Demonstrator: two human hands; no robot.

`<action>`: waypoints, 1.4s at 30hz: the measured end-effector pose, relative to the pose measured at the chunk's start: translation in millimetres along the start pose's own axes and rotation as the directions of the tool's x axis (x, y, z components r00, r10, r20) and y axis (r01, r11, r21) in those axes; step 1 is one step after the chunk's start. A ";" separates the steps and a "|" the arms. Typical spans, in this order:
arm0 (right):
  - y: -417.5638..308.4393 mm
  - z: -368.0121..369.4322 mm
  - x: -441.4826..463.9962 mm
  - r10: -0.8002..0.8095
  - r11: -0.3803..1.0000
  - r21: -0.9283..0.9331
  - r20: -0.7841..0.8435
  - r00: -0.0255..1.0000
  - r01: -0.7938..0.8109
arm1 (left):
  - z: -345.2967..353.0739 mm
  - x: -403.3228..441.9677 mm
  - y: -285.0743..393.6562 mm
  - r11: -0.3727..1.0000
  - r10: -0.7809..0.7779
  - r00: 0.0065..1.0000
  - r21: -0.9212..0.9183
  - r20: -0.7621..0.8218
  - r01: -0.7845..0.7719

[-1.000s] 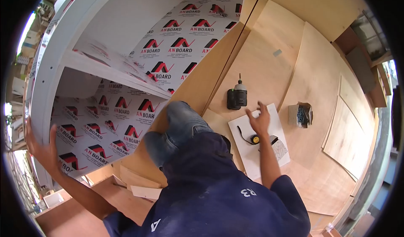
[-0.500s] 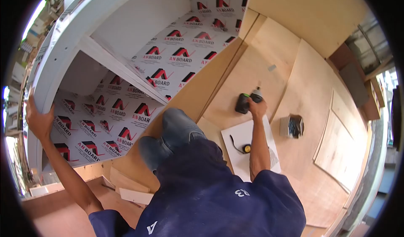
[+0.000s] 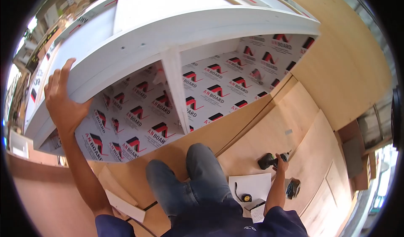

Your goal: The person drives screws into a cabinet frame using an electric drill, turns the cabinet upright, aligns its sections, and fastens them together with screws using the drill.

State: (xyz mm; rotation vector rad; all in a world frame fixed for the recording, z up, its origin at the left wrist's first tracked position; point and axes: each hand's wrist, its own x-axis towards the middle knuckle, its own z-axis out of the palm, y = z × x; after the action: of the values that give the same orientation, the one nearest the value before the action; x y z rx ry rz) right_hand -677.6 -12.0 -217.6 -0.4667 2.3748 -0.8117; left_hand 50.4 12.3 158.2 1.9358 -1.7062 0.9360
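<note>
My left hand [image 3: 65, 104] grips the white front edge of a large cabinet [image 3: 126, 47], thumb on the inner side and fingers over the outer face. The cabinet's inner panels carry red and black printed logos, and a white divider [image 3: 173, 85] splits its opening. In my right hand [image 3: 281, 164] is a black and green cordless drill [image 3: 267, 161], its bit pointing away to the upper right. I cannot tell if the drill still touches the plywood [image 3: 252, 140] beneath it.
A white board [image 3: 259, 182] by my right knee bears a yellow and black tape measure [image 3: 246, 198] and a paper. An open box [image 3: 293, 187] sits right of my forearm. Offcuts [image 3: 126, 205] lie at left, and a tall plywood panel [image 3: 349, 56] stands behind.
My view has swung up and left, showing more of the cabinet's top. The drill's bit now shows in my right hand. My left hand stays on the cabinet edge, its fingers more spread.
</note>
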 end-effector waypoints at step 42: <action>-376.6 159.6 -582.3 -0.016 0.849 0.303 0.834 0.552 -0.434 | -28.4 -91.6 -226.4 -0.255 -0.676 -0.320 0.197 0.664 0.947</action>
State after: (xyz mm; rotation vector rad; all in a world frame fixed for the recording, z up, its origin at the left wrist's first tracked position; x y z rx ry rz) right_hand -78.8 -81.9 160.4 -0.2323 1.2476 -0.7927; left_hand 261.6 137.4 144.3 2.3024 0.1630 -0.8159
